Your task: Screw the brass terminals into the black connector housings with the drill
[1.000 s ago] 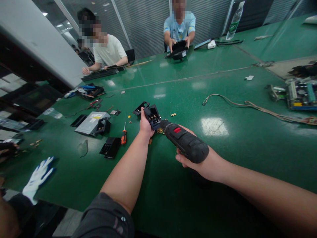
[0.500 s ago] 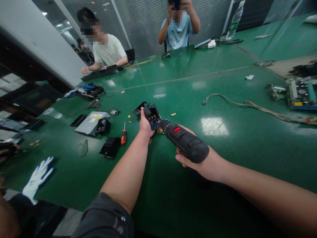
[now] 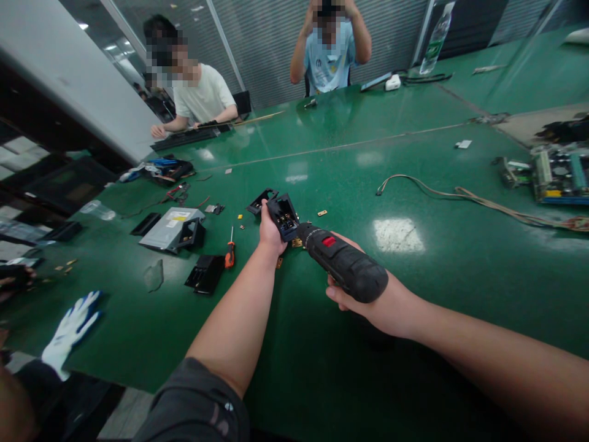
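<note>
My left hand (image 3: 270, 232) is closed around a black plastic housing (image 3: 285, 216) whose open side shows brass-coloured metal parts inside. In my right hand (image 3: 363, 302) is a black cordless drill (image 3: 345, 261) with a red switch on top. The drill's chuck points left at the housing's right side; the tip is hidden, so contact cannot be told. Small brass pieces (image 3: 297, 242) lie beneath the housing, and another brass plate (image 3: 322, 213) rests to its right. Behind my left hand sits a second black plastic part (image 3: 261, 201).
Left of my forearm lie an orange-handled screwdriver (image 3: 230, 255), a black box part (image 3: 205, 274) and a silver drive unit (image 3: 170, 228). A white glove (image 3: 72, 331) is at the near left. Cables (image 3: 460, 191) and a circuit board (image 3: 561, 173) lie right. Two people sit across the green table (image 3: 414, 368).
My hands, the housing and the drill hold nearly the same position. Across the table, the person in blue has shifted their raised arms slightly.
</note>
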Available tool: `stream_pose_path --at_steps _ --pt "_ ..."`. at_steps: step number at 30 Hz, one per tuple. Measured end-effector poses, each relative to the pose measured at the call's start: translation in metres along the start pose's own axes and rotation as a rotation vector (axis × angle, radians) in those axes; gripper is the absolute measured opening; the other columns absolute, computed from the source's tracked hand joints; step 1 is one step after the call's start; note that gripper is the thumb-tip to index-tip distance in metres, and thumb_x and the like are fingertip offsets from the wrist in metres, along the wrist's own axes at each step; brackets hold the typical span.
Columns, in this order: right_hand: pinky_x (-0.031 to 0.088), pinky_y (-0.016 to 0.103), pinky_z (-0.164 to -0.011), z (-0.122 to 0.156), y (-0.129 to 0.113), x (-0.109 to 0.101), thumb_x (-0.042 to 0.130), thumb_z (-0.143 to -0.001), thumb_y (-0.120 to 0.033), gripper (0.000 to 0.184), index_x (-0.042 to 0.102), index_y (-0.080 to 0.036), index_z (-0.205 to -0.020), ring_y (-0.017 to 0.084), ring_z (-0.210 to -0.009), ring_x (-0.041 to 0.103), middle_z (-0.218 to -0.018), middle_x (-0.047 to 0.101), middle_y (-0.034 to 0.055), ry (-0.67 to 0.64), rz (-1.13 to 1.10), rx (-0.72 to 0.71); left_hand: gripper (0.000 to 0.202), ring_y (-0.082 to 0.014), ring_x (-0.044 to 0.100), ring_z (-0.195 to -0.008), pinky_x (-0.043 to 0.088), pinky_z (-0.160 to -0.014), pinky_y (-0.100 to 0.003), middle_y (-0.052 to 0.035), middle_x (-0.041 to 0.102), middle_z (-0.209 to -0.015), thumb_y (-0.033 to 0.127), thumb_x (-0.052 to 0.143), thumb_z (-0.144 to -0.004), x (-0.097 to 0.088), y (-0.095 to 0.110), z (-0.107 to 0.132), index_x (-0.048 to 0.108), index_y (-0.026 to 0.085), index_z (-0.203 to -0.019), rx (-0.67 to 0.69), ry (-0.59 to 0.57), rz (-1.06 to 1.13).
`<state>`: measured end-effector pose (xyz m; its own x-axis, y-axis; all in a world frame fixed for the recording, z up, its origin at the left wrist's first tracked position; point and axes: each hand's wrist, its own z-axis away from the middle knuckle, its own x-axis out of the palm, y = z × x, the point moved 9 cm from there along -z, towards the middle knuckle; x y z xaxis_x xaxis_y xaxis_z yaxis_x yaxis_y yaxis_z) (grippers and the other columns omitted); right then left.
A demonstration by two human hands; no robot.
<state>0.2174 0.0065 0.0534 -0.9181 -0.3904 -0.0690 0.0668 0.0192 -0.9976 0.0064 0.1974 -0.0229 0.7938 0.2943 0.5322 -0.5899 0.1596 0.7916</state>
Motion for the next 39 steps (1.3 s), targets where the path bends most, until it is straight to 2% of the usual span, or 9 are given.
stream_pose_path --at_steps 3,9,14,21,29,39 --pt "0.061 0.042 -0.072 0.000 0.001 0.000 0.083 -0.098 -0.040 0.116 0.019 -0.022 -0.193 0.024 -0.080 0.072 -0.114 0.077 0.0074 0.001 0.003 0.002 0.074 -0.0277 0.084 -0.081 0.071 -0.080 -0.039 -0.0097 0.085 -0.090 0.088 0.063 -0.110 0.000 0.001 -0.001 0.087 0.019 -0.124 0.006 -0.005 0.000" --pt "0.060 0.042 -0.070 0.000 -0.001 0.001 0.081 -0.096 -0.040 0.115 0.021 -0.017 -0.191 0.024 -0.080 0.072 -0.112 0.077 0.0079 0.001 -0.008 -0.008 0.076 -0.0286 0.085 -0.084 0.071 -0.084 -0.041 -0.0096 0.084 -0.091 0.089 0.064 -0.108 -0.001 0.001 -0.001 0.087 0.019 -0.126 0.014 0.007 -0.008" --pt "0.061 0.041 -0.071 0.000 0.002 0.000 0.083 -0.096 -0.040 0.113 0.023 -0.020 -0.190 0.024 -0.080 0.072 -0.112 0.078 0.0071 0.006 -0.004 0.008 0.075 -0.0279 0.085 -0.082 0.072 -0.081 -0.039 -0.0092 0.084 -0.089 0.089 0.062 -0.109 0.001 0.001 0.000 0.087 0.019 -0.124 0.004 -0.002 -0.009" --pt "0.062 0.040 -0.069 0.001 0.001 0.000 0.083 -0.096 -0.041 0.114 0.023 -0.019 -0.191 0.024 -0.081 0.074 -0.117 0.079 0.0089 0.011 -0.006 0.023 0.073 -0.0248 0.083 -0.075 0.071 -0.074 -0.036 -0.0077 0.083 -0.087 0.089 0.065 -0.108 0.003 0.002 0.002 0.087 0.020 -0.119 0.015 -0.010 0.002" --pt "0.062 0.041 -0.069 0.000 -0.005 0.000 0.083 -0.097 -0.037 0.116 0.020 -0.022 -0.192 0.025 -0.083 0.075 -0.118 0.080 0.0087 -0.001 -0.022 0.007 0.076 -0.0306 0.087 -0.089 0.072 -0.087 -0.042 -0.0104 0.085 -0.093 0.089 0.064 -0.108 0.002 0.002 0.002 0.086 0.020 -0.129 0.005 0.009 -0.003" --pt "0.062 0.040 -0.070 0.001 0.005 0.000 0.086 -0.099 -0.037 0.113 0.023 -0.024 -0.192 0.024 -0.080 0.075 -0.113 0.079 0.0060 0.012 -0.009 0.014 0.078 -0.0300 0.086 -0.087 0.071 -0.084 -0.041 -0.0098 0.085 -0.092 0.094 0.067 -0.103 0.000 0.002 0.000 0.086 0.022 -0.125 0.021 0.007 -0.030"
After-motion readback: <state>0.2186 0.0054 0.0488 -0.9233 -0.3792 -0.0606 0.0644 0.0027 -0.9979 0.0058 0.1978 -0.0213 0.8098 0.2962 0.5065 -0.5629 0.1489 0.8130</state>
